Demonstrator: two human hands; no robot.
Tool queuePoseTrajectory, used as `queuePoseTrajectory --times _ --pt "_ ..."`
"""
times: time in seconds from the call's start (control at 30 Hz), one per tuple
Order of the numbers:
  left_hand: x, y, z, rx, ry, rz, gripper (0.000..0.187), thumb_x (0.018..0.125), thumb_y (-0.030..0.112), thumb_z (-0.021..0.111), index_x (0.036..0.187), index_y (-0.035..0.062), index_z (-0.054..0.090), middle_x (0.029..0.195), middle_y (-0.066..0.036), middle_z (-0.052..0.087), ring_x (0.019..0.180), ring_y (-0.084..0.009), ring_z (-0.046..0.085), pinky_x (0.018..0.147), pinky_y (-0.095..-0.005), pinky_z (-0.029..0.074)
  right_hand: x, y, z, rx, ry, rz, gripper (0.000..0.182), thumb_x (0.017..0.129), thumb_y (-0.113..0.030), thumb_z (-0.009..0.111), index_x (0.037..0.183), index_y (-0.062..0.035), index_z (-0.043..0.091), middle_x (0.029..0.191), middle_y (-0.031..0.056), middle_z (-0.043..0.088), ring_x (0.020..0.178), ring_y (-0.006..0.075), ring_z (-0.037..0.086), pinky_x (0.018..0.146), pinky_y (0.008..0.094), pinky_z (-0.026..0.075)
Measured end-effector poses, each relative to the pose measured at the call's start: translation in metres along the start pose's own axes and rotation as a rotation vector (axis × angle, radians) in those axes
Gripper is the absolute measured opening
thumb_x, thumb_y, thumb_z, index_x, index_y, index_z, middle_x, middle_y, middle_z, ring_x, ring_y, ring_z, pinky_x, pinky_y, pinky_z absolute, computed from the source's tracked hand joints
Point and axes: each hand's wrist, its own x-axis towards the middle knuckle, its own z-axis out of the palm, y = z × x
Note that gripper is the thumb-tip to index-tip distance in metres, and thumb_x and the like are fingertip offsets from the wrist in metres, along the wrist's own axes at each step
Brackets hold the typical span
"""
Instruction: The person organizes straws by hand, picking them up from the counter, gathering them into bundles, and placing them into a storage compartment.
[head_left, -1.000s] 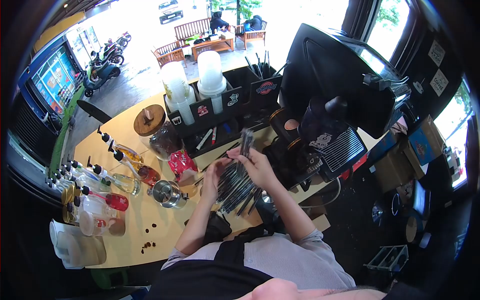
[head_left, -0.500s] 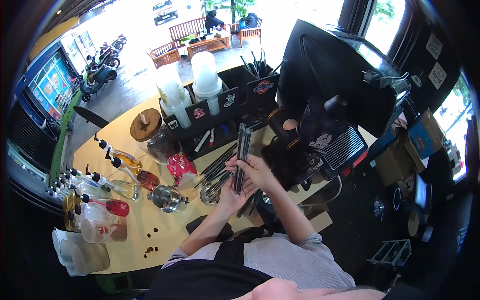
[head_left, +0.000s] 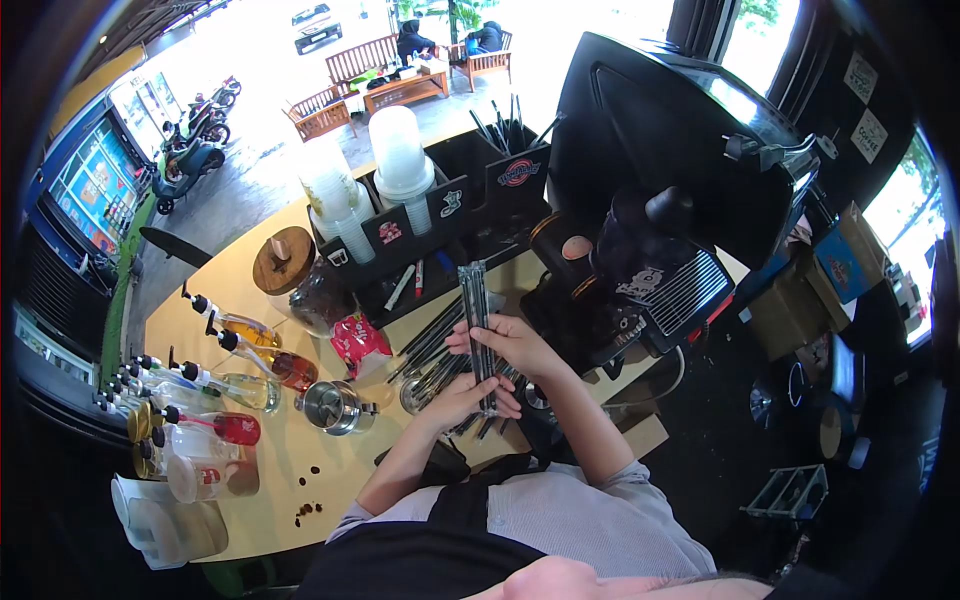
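A bundle of black straws (head_left: pixel 474 297), which look wrapped in clear plastic, stands nearly upright between my hands above the counter. My right hand (head_left: pixel 518 347) is closed around its middle, thumb across the front. Lower down, my left hand (head_left: pixel 455 402) grips the bottom end between thumb and fingers. Behind and below the hands, many more black straws (head_left: pixel 432 340) lie loose in a pile on the counter, partly hidden by my hands. A steel pitcher (head_left: pixel 334 408) stands left of the pile.
Syrup pump bottles (head_left: pixel 290 370) line the counter's left side, near a wooden-lidded jar (head_left: pixel 285 262) and a red packet (head_left: pixel 360 345). A black organizer (head_left: pixel 430 215) holds stacked cups and straws at the back. A coffee machine (head_left: pixel 660 170) stands on the right.
My left hand has turned from an open palm under the bundle to a thumb grip on its lower end. The bundle has shifted slightly left and down.
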Motion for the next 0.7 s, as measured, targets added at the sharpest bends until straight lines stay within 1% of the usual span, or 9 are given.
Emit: queuePoseTrajectory --times 0.07,0.2,0.27,0.37,0.5,0.57,0.6,0.67,0.7 --pt "-0.003 0.003 -0.006 -0.087 -0.121 -0.045 0.039 0.102 0.033 0.04 0.112 -0.0041 0.049 0.099 -0.023 0.065 0.097 -0.0361 0.066 0.087 -0.0438 0.054 -0.002 -0.003 0.003 -0.022 -0.023 0.013 0.03 0.099 -0.014 0.049 0.121 0.0047 0.053 0.114 0.0158 0.064 0.106 0.0234 0.063 0.094 0.0335 0.049" --pt "-0.005 0.012 -0.009 -0.124 -0.129 -0.085 0.039 0.101 0.033 0.04 0.111 -0.0036 0.049 0.097 -0.022 0.066 0.097 -0.0352 0.067 0.087 -0.0427 0.054 -0.007 -0.021 0.002 -0.064 0.004 0.083 0.028 0.097 -0.015 0.053 0.116 0.0045 0.058 0.109 0.0143 0.066 0.1 0.0202 0.064 0.091 0.032 0.051" --pt "-0.002 0.013 -0.013 -0.12 -0.124 -0.06 0.038 0.101 0.033 0.042 0.111 -0.0029 0.05 0.097 -0.02 0.066 0.097 -0.034 0.067 0.087 -0.0414 0.054 -0.006 -0.023 -0.003 -0.229 0.034 -0.019 0.024 0.094 -0.014 0.058 0.11 0.004 0.063 0.103 0.0125 0.068 0.094 0.0167 0.065 0.085 0.0294 0.051" --pt "0.001 0.02 -0.012 -0.018 -0.129 -0.059 0.037 0.1 0.032 0.044 0.109 -0.0024 0.051 0.098 -0.019 0.067 0.098 -0.0334 0.067 0.088 -0.0408 0.054 -0.003 -0.029 -0.006 -0.207 0.001 -0.035 0.022 0.092 -0.013 0.061 0.106 0.0042 0.065 0.1 0.0111 0.069 0.092 0.0144 0.065 0.082 0.0277 0.051" --pt "0.002 0.026 -0.013 0.005 -0.169 -0.063 0.036 0.1 0.033 0.045 0.108 -0.0022 0.052 0.1 -0.019 0.067 0.099 -0.0328 0.066 0.089 -0.0399 0.054 -0.003 -0.043 -0.004 -0.285 -0.042 0.009 0.024 0.091 -0.013 0.063 0.107 0.0057 0.064 0.098 0.0109 0.07 0.091 0.0139 0.065 0.081 0.027 0.051" --pt "0.004 0.026 -0.016 0.005 -0.146 -0.078 0.037 0.1 0.033 0.045 0.108 -0.0022 0.052 0.1 -0.019 0.067 0.099 -0.032 0.066 0.088 -0.039 0.054 0.0 -0.046 -0.005 -0.441 -0.028 -0.039 0.019 0.09 -0.013 0.063 0.1 0.004 0.065 0.092 0.0088 0.07 0.085 0.012 0.065 0.078 0.0261 0.05" --pt "0.005 0.029 -0.014 0.007 -0.149 -0.079 0.037 0.1 0.033 0.045 0.108 -0.0022 0.052 0.1 -0.019 0.067 0.099 -0.032 0.066 0.088 -0.039 0.054 0.002 -0.052 -0.003 -0.441 -0.026 -0.042 0.019 0.09 -0.013 0.063 0.1 0.004 0.065 0.092 0.0088 0.07 0.085 0.012 0.065 0.078 0.0261 0.05" --pt "0.008 0.038 -0.012 0.063 -0.097 -0.025 0.037 0.1 0.033 0.046 0.107 -0.0024 0.053 0.099 -0.018 0.067 0.097 -0.0312 0.067 0.087 -0.0381 0.054 0.005 -0.066 0.002 -0.527 -0.031 0.002 0.02 0.091 -0.014 0.063 0.102 0.0019 0.065 0.091 0.0059 0.07 0.08 0.008 0.062 0.074 0.024 0.049" --pt "0.01 0.046 -0.008 0.064 -0.099 -0.028 0.037 0.1 0.033 0.046 0.107 -0.0024 0.053 0.099 -0.018 0.067 0.097 -0.0312 0.067 0.087 -0.0381 0.054 0.008 -0.069 0.002 -0.526 -0.028 0.001 0.02 0.091 -0.014 0.063 0.102 0.0019 0.065 0.091 0.0059 0.07 0.08 0.008 0.062 0.074 0.024 0.049"
